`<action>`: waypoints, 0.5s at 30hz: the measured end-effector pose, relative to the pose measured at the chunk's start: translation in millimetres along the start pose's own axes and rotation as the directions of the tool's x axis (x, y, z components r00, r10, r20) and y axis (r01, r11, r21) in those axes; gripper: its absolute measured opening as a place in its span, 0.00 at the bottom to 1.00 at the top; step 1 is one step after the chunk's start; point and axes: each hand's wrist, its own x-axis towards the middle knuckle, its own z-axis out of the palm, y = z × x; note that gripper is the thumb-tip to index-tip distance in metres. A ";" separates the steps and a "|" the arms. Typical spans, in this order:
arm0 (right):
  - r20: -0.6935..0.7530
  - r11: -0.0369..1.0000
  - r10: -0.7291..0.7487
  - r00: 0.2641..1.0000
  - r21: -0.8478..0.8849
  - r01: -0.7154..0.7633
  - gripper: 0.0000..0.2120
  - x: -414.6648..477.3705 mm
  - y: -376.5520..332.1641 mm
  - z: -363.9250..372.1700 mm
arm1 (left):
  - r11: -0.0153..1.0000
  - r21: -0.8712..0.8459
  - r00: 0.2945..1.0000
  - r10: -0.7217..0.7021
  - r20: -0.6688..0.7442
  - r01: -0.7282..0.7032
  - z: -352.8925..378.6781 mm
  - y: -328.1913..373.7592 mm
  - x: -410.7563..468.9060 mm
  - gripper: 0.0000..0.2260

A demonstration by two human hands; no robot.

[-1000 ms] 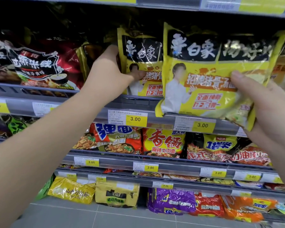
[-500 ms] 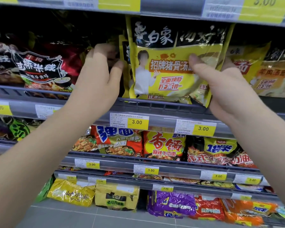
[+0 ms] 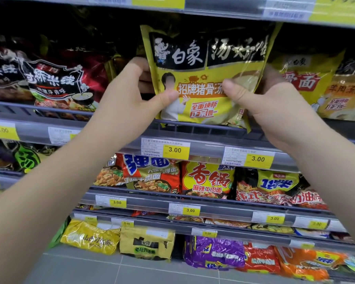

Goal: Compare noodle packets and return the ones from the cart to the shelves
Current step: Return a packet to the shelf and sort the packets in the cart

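A yellow and black noodle packet point(image 3: 208, 64) stands upright at the front of the upper shelf point(image 3: 203, 130), its lower edge at the shelf rail. My left hand point(image 3: 127, 101) pinches its left edge, thumb on the front and fingers behind. My right hand point(image 3: 271, 107) pinches its right side the same way, thumb pressed on the front. Whatever stands behind the packet is hidden.
Dark red packets point(image 3: 55, 80) fill the shelf to the left, and more yellow packets point(image 3: 303, 83) stand to the right. Price tags point(image 3: 175, 150) line the rail. Lower shelves hold red, yellow and purple packets point(image 3: 213, 253). Grey floor tiles point(image 3: 90, 269) lie below.
The yellow packet has moved left and back onto the shelf, in front of the same-brand packet. My left hand, earlier beside it, now pinches its left edge.
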 end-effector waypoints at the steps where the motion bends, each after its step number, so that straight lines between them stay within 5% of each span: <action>1: -0.006 0.997 -0.003 1.000 -0.080 0.002 0.26 -1.1 -0.5 -2.6 | 1.000 0.005 1.000 -0.001 0.001 0.001 -0.2 -0.2 -0.6 0.20; 9: 0.016 0.927 -0.001 1.000 -0.375 0.007 0.13 -16.3 -12.9 -10.8 | 0.997 0.073 0.998 0.011 0.063 -0.016 -0.4 1.1 1.7 0.21; 15: -0.034 0.915 0.004 0.999 -0.403 -0.017 0.28 -16.4 -8.4 -7.5 | 0.991 0.132 0.995 -0.019 0.096 0.006 -2.6 -1.6 2.4 0.25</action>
